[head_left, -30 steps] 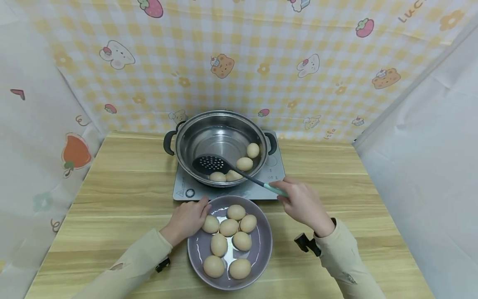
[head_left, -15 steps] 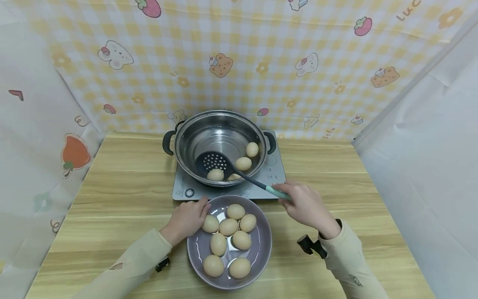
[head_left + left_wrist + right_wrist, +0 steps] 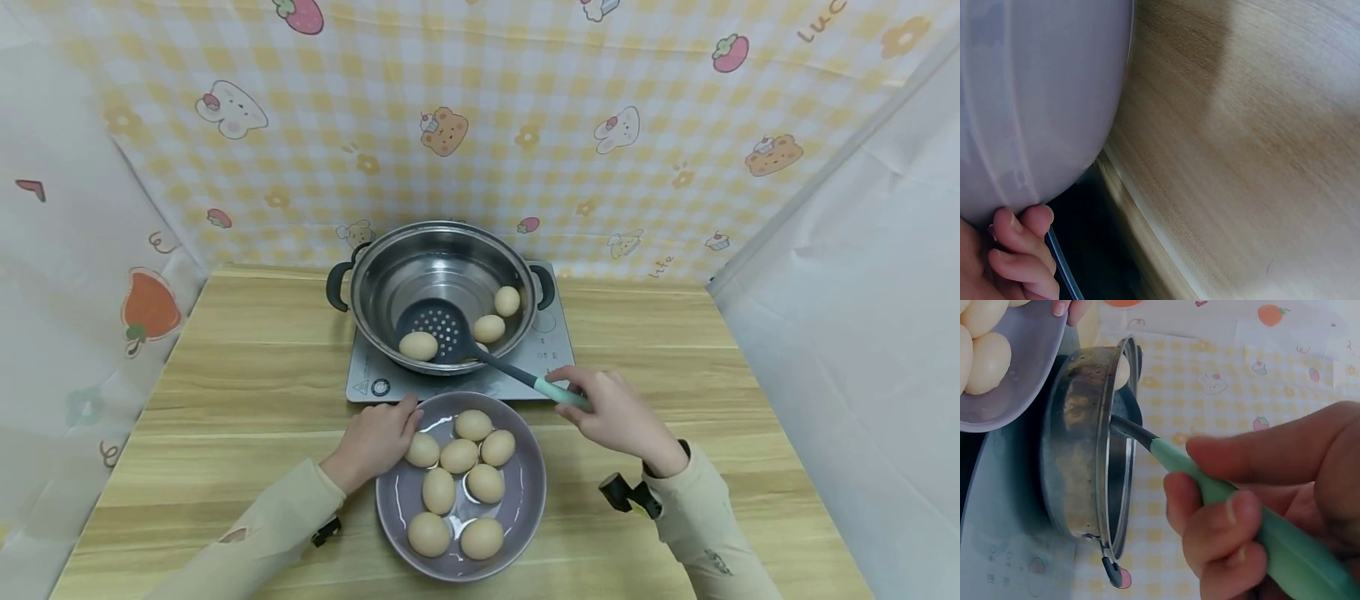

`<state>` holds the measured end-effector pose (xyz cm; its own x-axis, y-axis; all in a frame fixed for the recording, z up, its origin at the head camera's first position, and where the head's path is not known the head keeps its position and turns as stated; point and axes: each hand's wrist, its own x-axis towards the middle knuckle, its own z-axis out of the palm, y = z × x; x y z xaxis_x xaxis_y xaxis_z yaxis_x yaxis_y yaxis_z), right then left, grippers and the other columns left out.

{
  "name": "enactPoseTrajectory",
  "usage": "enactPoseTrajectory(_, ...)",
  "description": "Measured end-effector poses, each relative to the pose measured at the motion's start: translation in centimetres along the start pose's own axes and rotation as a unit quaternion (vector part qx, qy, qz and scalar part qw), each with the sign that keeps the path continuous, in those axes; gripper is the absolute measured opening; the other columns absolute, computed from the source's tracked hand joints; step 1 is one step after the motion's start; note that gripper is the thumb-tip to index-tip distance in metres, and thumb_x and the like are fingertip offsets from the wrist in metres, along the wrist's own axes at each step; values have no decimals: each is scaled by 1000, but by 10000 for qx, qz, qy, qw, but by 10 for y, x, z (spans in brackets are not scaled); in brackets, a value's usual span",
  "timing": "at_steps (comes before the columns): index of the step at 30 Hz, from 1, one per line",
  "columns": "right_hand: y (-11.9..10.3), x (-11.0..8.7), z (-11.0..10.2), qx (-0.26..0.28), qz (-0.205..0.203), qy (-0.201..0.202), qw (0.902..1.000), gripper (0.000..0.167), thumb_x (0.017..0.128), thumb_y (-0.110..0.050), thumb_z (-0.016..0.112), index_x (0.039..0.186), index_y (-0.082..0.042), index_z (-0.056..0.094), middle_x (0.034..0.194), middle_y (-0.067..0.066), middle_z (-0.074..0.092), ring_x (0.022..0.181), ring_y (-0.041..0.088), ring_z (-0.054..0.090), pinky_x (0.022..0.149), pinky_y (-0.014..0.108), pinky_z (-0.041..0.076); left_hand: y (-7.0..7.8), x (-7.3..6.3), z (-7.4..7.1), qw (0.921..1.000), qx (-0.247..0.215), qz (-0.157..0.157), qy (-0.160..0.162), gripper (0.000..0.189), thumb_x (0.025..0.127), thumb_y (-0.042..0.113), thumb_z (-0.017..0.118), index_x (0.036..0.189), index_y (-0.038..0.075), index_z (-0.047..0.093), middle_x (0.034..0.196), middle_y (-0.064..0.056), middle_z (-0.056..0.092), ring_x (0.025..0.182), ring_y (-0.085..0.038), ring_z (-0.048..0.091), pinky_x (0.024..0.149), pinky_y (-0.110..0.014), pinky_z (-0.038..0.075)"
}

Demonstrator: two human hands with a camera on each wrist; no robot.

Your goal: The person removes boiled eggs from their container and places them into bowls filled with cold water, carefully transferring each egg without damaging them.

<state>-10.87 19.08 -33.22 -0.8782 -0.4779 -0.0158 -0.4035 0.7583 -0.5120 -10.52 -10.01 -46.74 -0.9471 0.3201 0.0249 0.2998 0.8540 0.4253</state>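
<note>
Dark grey with a green handle, the skimmer (image 3: 504, 366) is gripped by the right hand (image 3: 618, 417), as the head view shows; the fingers are closed around the handle. Its holed head is inside the pot (image 3: 382, 275), which stands on the hob (image 3: 555, 337). One egg (image 3: 418, 346) lies at the near left edge of this head (if it rests in it or only against it, I cannot say). Two more eggs (image 3: 489, 328) lie at the pot's right side, and another is mostly hidden behind the skimmer's neck. The left hand (image 3: 375, 442) holds the rim of the bowl (image 3: 523, 500), in which lie eight eggs.

From the left wrist, the left hand is cut off at the corner; its fingers are bent against the bowl's edge. The bowl is also cut, and the area beneath is very dark.

From the right wrist, the right hand is curled round the green handle, whose end is out of frame. The pot's wall hides most of the holed head.
</note>
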Motion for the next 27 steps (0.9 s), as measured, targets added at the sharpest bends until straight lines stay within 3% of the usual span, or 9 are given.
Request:
enactPoseTrajectory(5,3,3,2,140,-7,-26,9999,32,75,0,70,105,-2,60,68,-1,58,52,5,44,52,23,39,1,0,-1,10000,-37,-16,-47,19,94,24,45,78,15,45,55,3,43,49,-17,44,44,-32,32)
enactPoseTrajectory(11,7,7,5,722,159,-335,9967,26,81,0,63,107,1,59,67,1,56,43,5,37,44,22,34,1,-1,-1,10000,-10,-14,-40,19,94,24,45,77,16,44,55,3,44,49,-18,47,44,-32,32)
enactPoseTrajectory(18,9,4,-1,1135,305,-534,9916,28,84,0,58,112,4,55,71,5,56,47,7,39,45,23,34,1,-1,-1,10000,-15,-19,-31,19,94,25,45,77,15,44,55,2,44,49,-18,47,44,-32,32)
enactPoseTrajectory(27,9,-9,-15,1132,321,-537,9916,25,87,-5,57,111,0,57,69,2,53,47,5,36,46,22,33,0,-1,-1,10000,-29,-32,-36,19,94,24,45,78,15,44,54,3,43,48,-17,44,43,-31,31)
